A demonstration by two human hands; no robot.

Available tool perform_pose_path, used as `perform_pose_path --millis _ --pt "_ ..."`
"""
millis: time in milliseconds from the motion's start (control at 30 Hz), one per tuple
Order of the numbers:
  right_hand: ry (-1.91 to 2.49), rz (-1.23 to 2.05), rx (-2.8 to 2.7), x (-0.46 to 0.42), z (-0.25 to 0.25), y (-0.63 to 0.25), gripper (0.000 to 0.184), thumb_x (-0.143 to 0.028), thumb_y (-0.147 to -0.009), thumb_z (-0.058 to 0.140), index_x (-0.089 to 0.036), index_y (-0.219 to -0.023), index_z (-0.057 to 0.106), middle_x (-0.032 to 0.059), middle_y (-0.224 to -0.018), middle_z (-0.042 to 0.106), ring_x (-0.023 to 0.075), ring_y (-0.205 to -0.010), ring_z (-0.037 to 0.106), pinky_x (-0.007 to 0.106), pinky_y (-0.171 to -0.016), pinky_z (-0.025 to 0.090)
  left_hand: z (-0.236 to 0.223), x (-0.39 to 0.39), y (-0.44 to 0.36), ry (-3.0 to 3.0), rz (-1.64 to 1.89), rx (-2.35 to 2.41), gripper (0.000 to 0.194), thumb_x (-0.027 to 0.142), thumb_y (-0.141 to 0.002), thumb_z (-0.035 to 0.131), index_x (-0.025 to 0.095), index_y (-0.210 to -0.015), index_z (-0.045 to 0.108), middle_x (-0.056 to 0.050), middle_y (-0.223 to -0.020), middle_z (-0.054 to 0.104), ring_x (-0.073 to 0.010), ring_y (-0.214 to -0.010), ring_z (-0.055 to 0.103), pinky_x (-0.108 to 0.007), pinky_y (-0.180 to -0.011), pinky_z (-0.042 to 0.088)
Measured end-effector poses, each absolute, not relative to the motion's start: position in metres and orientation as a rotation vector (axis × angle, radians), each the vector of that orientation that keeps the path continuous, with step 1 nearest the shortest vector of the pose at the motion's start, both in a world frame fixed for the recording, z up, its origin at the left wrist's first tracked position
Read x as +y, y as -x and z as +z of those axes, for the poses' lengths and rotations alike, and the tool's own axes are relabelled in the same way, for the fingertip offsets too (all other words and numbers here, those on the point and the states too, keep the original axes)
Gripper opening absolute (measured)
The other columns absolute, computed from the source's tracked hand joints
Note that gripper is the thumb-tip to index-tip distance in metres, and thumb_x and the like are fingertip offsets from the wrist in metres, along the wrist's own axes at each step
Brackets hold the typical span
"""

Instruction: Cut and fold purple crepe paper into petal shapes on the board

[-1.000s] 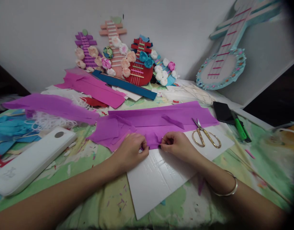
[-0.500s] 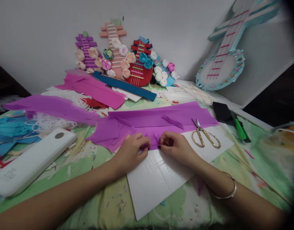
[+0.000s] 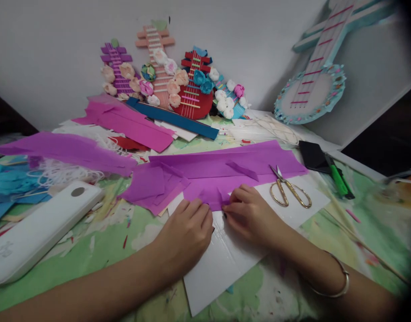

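A sheet of purple crepe paper [image 3: 210, 182] lies over the upper part of a white board [image 3: 215, 279]. My left hand [image 3: 188, 232] is closed at the paper's near edge, its knuckles up and most fingertips hidden. Close beside it on the right, my right hand [image 3: 252, 214] pinches the same edge between thumb and fingers. A small upright fold of paper stands between the two hands. Gold-handled scissors [image 3: 282, 180] rest with blades apart on the board and purple paper, right of my right hand.
A white oblong device [image 3: 44, 232] lies at the left, near white string [image 3: 69, 172]. Magenta paper [image 3: 125, 125] and a dark blue strip [image 3: 175, 118] lie behind. A black phone [image 3: 312, 156] and green cutter [image 3: 337, 179] sit right. Decorated paper instruments [image 3: 194, 96] lean against the wall.
My left hand has turned knuckles-up and come slightly toward me, its fingers more tucked in. My right hand stays at the paper's edge with its fingers shifted slightly.
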State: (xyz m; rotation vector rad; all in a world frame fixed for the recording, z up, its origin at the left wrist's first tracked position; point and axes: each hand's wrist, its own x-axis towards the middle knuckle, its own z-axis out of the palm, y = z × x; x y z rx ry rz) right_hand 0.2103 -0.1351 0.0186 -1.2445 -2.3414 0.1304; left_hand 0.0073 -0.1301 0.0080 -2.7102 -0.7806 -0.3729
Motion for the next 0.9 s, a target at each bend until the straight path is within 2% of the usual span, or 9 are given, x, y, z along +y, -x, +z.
perform_pose_path --millis 67,133,233,333,400,633,900 --pt "1.248 0.095 -2.371 -0.1358 0.0189 -0.2093 0.02 -0.013 -0.078 0.053 -0.014 -0.077 0.073 0.0091 -0.074 0.056 0.021 -0.078 0.046 0.035 -0.07 0.037 0.0054 -0.132 -0.0083 2.726 -0.299 -0.775 0.021 0.013 -0.09 0.046 0.008 -0.097 0.065 -0.014 -0.098 0.067 -0.0268 -0.09 0.058 -0.042 -0.077 0.044" --pt "1.249 0.107 -2.376 -0.1356 0.0189 -0.2096 0.021 -0.013 -0.079 0.053 -0.014 -0.078 0.073 0.0091 -0.075 0.056 0.0209 -0.079 0.046 0.035 -0.07 0.037 0.004 -0.1321 -0.0089 2.758 -0.286 -0.789 0.026 0.013 -0.091 0.043 0.008 -0.11 0.061 -0.014 -0.101 0.067 -0.0268 -0.093 0.058 -0.042 -0.08 0.044" --pt "1.25 0.167 -2.363 -0.1349 0.019 -0.2117 0.022 -0.014 -0.081 0.052 -0.015 -0.081 0.074 0.0089 -0.075 0.056 0.0203 -0.078 0.046 0.034 -0.069 0.038 0.0044 -0.1308 -0.0092 2.827 -0.334 -0.848 0.04 0.03 -0.094 0.047 0.006 -0.125 0.052 -0.015 -0.107 0.065 -0.0283 -0.096 0.057 -0.043 -0.082 0.044" --pt "1.301 0.226 -2.368 -0.1353 0.0208 -0.2138 0.021 -0.016 -0.082 0.053 -0.016 -0.083 0.074 0.0081 -0.074 0.056 0.0201 -0.077 0.046 0.033 -0.069 0.038 0.0077 -0.1302 -0.0092 2.891 -0.384 -0.909 0.056 0.052 -0.085 0.056 0.007 -0.119 0.057 -0.015 -0.108 0.065 -0.031 -0.097 0.054 -0.045 -0.082 0.044" --pt "1.355 0.251 -2.367 -0.1363 0.0228 -0.2144 0.021 -0.017 -0.081 0.054 -0.018 -0.082 0.074 0.0074 -0.072 0.055 0.02 -0.076 0.047 0.033 -0.068 0.038 0.0102 -0.1307 -0.0092 2.889 -0.416 -0.926 0.058 0.056 -0.081 0.06 0.008 -0.114 0.061 -0.014 -0.106 0.065 -0.0318 -0.096 0.053 -0.045 -0.082 0.044" --pt "1.449 0.312 -2.336 -0.1381 0.0254 -0.2141 0.022 -0.018 -0.082 0.054 -0.019 -0.081 0.075 0.0071 -0.072 0.056 0.0191 -0.075 0.049 0.031 -0.067 0.038 0.0114 -0.1328 -0.0093 2.818 -0.489 -0.876 0.043 0.046 -0.086 0.057 0.006 -0.097 0.066 -0.017 -0.093 0.066 -0.0318 -0.093 0.054 -0.046 -0.081 0.045" --pt "1.413 0.302 -2.333 -0.137 0.0225 -0.2149 0.021 -0.016 -0.081 0.055 -0.019 -0.08 0.075 0.0063 -0.071 0.057 0.0177 -0.073 0.05 0.03 -0.066 0.038 0.0103 -0.1323 -0.0099 2.792 -0.591 -0.853 0.032 0.037 -0.087 0.055 0.007 -0.087 0.067 -0.016 -0.087 0.067 -0.0313 -0.09 0.056 -0.046 -0.077 0.048"
